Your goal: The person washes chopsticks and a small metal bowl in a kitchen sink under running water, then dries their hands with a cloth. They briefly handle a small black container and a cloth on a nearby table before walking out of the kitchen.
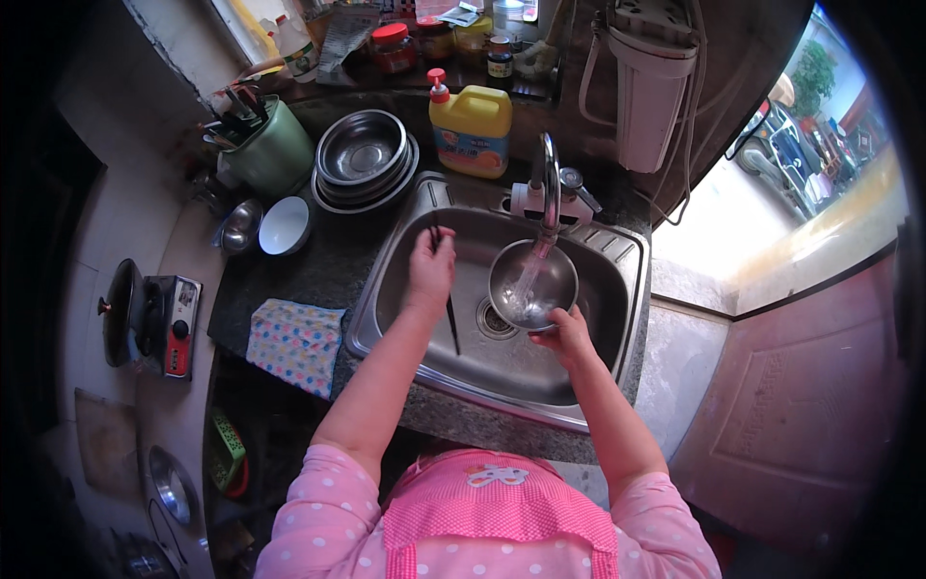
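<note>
My left hand (432,268) grips dark chopsticks (453,326) over the left side of a stainless steel sink (463,373). Their lower ends hang towards the basin floor; how many there are I cannot tell. On the right, my right hand (566,336) holds a metal bowl (499,286) by its near rim, fingers partly hidden beneath it. Water (532,271) runs from the curved chrome faucet (551,184) into this bowl. The drain (495,318) shows just left of the bowl.
Stacked steel basins (362,148), a white bowl (284,226) and a small metal bowl (241,226) stand left of the sink. Behind it is a yellow detergent jug (470,130). A dotted cloth (296,344) lies at the counter's left. A water filter (651,94) hangs at the right.
</note>
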### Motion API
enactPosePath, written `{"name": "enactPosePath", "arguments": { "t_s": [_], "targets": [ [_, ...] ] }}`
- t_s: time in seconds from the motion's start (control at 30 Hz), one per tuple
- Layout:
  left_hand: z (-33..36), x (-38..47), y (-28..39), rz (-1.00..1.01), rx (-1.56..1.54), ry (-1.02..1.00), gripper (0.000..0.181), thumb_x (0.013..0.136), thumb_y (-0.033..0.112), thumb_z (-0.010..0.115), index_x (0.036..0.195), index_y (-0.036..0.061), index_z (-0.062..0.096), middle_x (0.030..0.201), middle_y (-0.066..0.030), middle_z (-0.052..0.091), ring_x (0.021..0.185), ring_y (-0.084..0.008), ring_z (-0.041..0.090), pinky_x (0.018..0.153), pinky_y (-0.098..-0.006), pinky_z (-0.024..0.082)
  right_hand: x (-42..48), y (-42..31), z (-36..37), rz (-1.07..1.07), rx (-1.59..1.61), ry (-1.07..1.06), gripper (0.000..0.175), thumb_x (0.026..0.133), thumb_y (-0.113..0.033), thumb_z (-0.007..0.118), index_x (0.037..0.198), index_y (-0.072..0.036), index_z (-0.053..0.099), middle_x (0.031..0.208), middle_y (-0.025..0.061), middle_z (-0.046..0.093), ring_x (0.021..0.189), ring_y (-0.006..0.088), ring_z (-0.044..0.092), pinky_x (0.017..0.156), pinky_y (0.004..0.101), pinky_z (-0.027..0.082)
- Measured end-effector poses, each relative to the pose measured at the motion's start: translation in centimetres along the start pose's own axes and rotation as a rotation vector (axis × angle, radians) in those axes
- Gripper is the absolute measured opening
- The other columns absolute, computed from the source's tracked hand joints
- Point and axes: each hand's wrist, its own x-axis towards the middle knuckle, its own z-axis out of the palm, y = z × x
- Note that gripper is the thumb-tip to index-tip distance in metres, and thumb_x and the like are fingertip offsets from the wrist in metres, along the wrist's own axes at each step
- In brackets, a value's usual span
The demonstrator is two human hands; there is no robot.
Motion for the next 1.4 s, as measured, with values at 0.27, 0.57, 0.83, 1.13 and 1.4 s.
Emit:
{"name": "enactPosePath", "arguments": {
  "t_s": [0.27, 0.57, 0.83, 1.13, 1.4],
  "targets": [
    [2.2, -1.2, 1.1, -0.111, 0.454, -0.227, 0.049, 0.076, 0.030, 0.072, 0.110, 0.0019, 0.052, 0.099, -0.0057, 0.057, 0.088, -0.0124, 0.053, 0.080, -0.0269, 0.043, 1.6, 0.0, 1.5, 0.100, 0.113, -0.275, 0.022, 0.086, -0.009, 0.050, 0.104, 0.002, 0.048, 0.086, 0.0147, 0.060, 0.061, 0.0233, 0.061, 0.042, 0.0304, 0.048],
    [3.0, -3.4, 3.3, 0.709, 1.343, -0.079, 0.042, 0.077, 0.011, 0.052, 0.119, 0.0108, 0.047, 0.122, -0.0115, 0.052, 0.072, -0.0307, 0.063, 0.064, -0.0397, 0.052, 4.6, -0.5, 5.2, 0.057, 0.180, -0.323, 0.021, 0.087, -0.010, 0.053, 0.106, -0.002, 0.055, 0.089, 0.0094, 0.062, 0.079, 0.0203, 0.061, 0.063, 0.0315, 0.053],
    [-2.4, -2.4, 6.4, 1.099, 1.398, 0.023, 0.031, 0.075, 0.011, 0.056, 0.106, 0.0120, 0.054, 0.114, -0.0084, 0.058, 0.057, -0.0214, 0.059, 0.052, -0.0321, 0.050, 2.5, -10.4, 0.5, -1.102, -0.850, 0.151, 0.028, 0.085, -0.011, 0.055, 0.110, -0.001, 0.055, 0.099, 0.0142, 0.060, 0.087, 0.0299, 0.060, 0.076, 0.0357, 0.048],
    [-1.2, -5.2, 6.2, 1.122, 1.499, -0.040, 0.028, 0.075, 0.016, 0.058, 0.103, 0.0156, 0.056, 0.111, -0.0044, 0.058, 0.057, -0.0154, 0.059, 0.050, -0.0277, 0.048, 3.1, -12.0, 1.4, -0.770, -1.229, 0.029, 0.062, 0.074, -0.013, 0.064, 0.128, 0.000, 0.037, 0.117, 0.0240, 0.051, 0.110, 0.0375, 0.049, 0.090, 0.0421, 0.042],
    [-0.7, -8.8, 4.5, 1.227, 1.437, -0.191, 0.031, 0.074, 0.018, 0.058, 0.105, 0.0195, 0.055, 0.107, -0.0032, 0.055, 0.055, -0.0139, 0.056, 0.048, -0.0263, 0.048, -3.1, -4.8, 3.2, -1.008, -1.317, -0.391, 0.091, 0.067, -0.006, 0.070, 0.141, -0.010, 0.018, 0.138, 0.0198, 0.033, 0.126, 0.0364, 0.036, 0.101, 0.0411, 0.035]
  ]
}}
